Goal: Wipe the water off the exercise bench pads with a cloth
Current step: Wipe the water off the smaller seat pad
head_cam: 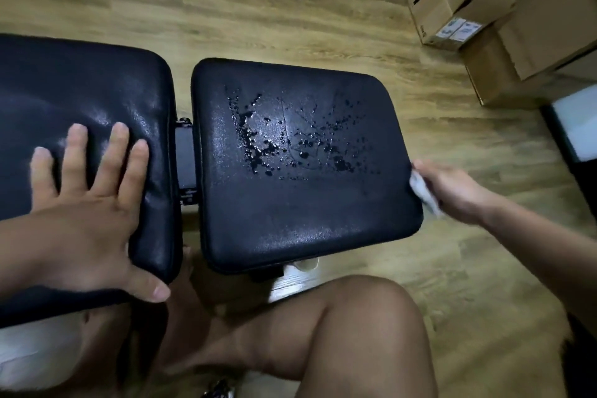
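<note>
The left pad [80,81] is cut off by the left edge of the frame, and the left hand [87,210] covers part of its near side. The white cloth [423,192] is mostly hidden under the right hand [452,191]. Only a small crumpled part shows, and it is blurred. The right hand grips this cloth with curled fingers, just beside the right edge of the right pad [290,220], at the middle right of the frame. The water [290,142] lies as drops and small puddles in the centre of the right pad, left of the cloth and not touching it. The left hand rests flat on the left pad, fingers straight and spread, thumb over the near edge.
</note>
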Available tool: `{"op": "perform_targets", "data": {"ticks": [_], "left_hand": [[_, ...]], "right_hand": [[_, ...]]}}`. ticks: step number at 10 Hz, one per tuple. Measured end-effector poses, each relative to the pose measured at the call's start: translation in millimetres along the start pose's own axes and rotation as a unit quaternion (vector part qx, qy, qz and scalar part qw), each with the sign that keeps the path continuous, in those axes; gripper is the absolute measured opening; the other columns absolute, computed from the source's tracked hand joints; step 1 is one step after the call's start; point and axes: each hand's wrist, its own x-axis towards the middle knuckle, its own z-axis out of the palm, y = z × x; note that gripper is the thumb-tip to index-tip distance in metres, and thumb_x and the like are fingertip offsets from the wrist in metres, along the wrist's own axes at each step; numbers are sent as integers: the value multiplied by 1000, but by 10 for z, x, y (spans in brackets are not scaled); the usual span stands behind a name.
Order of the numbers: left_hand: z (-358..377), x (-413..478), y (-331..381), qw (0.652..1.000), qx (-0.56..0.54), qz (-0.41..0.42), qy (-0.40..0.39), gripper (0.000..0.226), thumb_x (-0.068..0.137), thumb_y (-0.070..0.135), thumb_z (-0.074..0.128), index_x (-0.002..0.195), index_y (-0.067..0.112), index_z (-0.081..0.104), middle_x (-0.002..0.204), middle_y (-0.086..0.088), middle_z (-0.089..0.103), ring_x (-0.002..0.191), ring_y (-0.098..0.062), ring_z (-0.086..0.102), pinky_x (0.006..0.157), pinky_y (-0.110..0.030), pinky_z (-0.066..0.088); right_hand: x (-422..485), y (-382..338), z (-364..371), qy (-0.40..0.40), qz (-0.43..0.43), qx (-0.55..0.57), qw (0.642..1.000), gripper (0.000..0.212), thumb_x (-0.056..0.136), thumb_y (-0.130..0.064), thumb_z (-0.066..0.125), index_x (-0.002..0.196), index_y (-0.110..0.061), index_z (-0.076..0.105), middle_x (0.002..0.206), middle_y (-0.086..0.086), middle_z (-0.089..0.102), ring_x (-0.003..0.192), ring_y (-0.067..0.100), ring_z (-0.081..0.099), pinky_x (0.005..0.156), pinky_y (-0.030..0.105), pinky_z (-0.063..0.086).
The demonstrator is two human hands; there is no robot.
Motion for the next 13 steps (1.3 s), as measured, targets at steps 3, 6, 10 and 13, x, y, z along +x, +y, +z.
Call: {"op": "perform_targets", "data": {"ticks": [3, 6, 10, 13], "left_hand": [[-24, 1, -22, 1000, 22, 12, -6, 151, 30, 81, 47, 156, 23, -14, 161, -29, 9, 146, -54, 7, 107, -77, 16], [-38, 70, -42, 999, -2, 9, -51, 176, 16, 109, 29, 155, 9, -12, 161, -30, 6, 145, -57, 8, 109, -77, 13], [-658, 13, 257, 956, -8, -86, -279, 162, 47, 90, 64, 115, 14, -62, 115, -10, -73, 108, -44, -65, 104, -66, -30], [-736, -65, 255, 958, -20, -73, -278, 162, 47, 87, 68, 122, 17, -58, 118, -5, -73, 111, -40, -65, 104, -64, -31]], "right_hand": [[197, -709, 262, 83, -149, -24, 985, 59, 102, -43, 32, 90, 7, 59, 63, 14, 53, 59, 24, 49, 77, 29, 51], [-319, -190, 1, 6, -126, -125, 984, 48, 101, -42, 38, 78, -8, 62, 61, 17, 55, 56, 16, 45, 58, 26, 38], [781, -2551, 1538, -144, -339, -349, 862, 36, 103, -35, 36, 103, -8, 60, 78, -1, 55, 71, 12, 50, 57, 11, 38], [576, -2514, 1744, -67, -423, -375, 822, 28, 101, -28, 43, 110, -15, 66, 101, 2, 64, 88, 16, 53, 69, 22, 31]]}}
